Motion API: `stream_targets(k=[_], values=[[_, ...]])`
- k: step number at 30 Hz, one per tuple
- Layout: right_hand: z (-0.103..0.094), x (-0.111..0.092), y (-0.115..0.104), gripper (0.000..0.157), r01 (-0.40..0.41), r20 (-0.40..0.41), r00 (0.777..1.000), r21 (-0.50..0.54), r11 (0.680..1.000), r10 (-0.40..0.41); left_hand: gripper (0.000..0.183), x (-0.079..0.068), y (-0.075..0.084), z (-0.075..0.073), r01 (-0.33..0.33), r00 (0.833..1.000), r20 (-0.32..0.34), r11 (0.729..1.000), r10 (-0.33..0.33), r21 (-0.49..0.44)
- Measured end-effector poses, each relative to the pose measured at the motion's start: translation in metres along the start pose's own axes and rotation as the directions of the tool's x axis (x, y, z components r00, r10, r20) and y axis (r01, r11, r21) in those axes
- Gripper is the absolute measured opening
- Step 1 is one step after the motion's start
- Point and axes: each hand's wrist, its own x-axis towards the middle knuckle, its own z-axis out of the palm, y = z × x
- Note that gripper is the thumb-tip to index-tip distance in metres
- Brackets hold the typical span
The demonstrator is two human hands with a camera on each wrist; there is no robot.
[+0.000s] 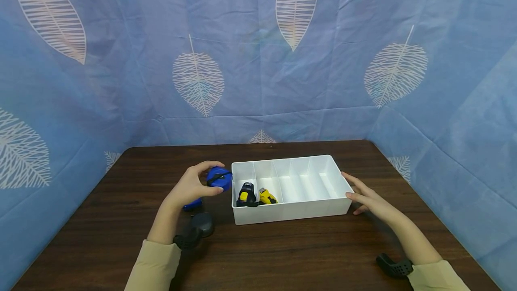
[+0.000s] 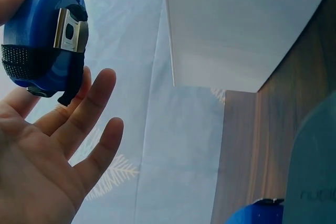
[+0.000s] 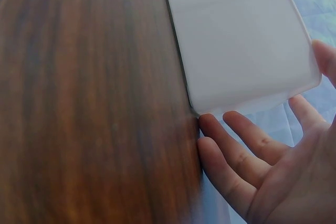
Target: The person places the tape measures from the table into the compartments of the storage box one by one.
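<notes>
In the head view my left hand holds a blue tape measure between thumb and fingers, raised beside the left end of a white compartment tray. The left wrist view shows the metal hook and black strap of this tape measure; the other fingers are spread. My right hand rests its fingertips against the tray's right end, thumb near the front corner. A black and yellow tape measure lies in the leftmost compartment. In the second compartment sits a small yellow thing with a grey tip.
Another blue thing lies on the dark wooden table, partly hidden behind my left wrist. Dividers split the tray into several compartments. Blue cloth with a leaf print hangs behind and on both sides.
</notes>
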Motion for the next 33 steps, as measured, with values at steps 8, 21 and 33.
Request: stream_targets(k=[8,21,33], values=[[0.0,0.0,0.0,0.065,0.0,0.001,1.0,0.002,1.0,0.0,0.06,0.004,0.001,0.005,0.0,1.0,-0.015,1.0,0.0,-0.017],[0.0,0.0,0.0,0.065,0.007,-0.003,1.0,0.0,1.0,-0.007,0.061,0.012,0.005,0.015,-0.013,1.0,-0.026,1.0,0.012,-0.018],[0.0,0.0,0.0,0.065,0.006,0.002,1.0,-0.001,1.0,-0.006,0.061,0.02,0.015,0.026,-0.048,0.998,-0.045,0.998,0.046,-0.035]])
